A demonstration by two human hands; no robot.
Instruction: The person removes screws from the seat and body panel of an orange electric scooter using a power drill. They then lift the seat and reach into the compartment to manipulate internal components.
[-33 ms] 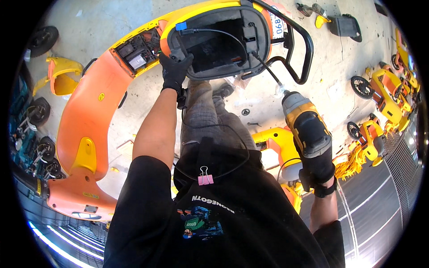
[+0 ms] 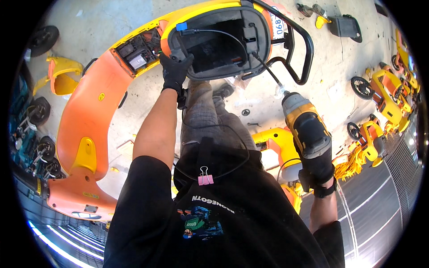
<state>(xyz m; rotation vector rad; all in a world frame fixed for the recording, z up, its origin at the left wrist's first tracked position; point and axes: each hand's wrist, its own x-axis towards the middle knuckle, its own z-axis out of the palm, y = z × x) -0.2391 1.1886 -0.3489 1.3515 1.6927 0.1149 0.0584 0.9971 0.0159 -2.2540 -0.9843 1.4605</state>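
An orange and yellow scooter body [image 2: 82,120] curves along the left and top, with an open black under-seat compartment [image 2: 261,27] at its rear end. My left hand [image 2: 175,71], in a black glove, grips the compartment's near left rim, fingers partly hidden. In my gloved right hand [image 2: 318,169] is a yellow and black cordless impact driver [image 2: 308,125]. Its long extension bit [image 2: 270,71] points up and left, the far end at the compartment's right edge. A cable with a blue connector [image 2: 181,26] lies across the opening.
A black tubular rack [image 2: 306,49] juts from the scooter's rear. An opened bay [image 2: 137,56] shows wiring. Yellow scooters [image 2: 384,96] stand at right, a yellow shell [image 2: 65,76] and wheels [image 2: 43,40] at left. A black bin [image 2: 345,27] lies at upper right.
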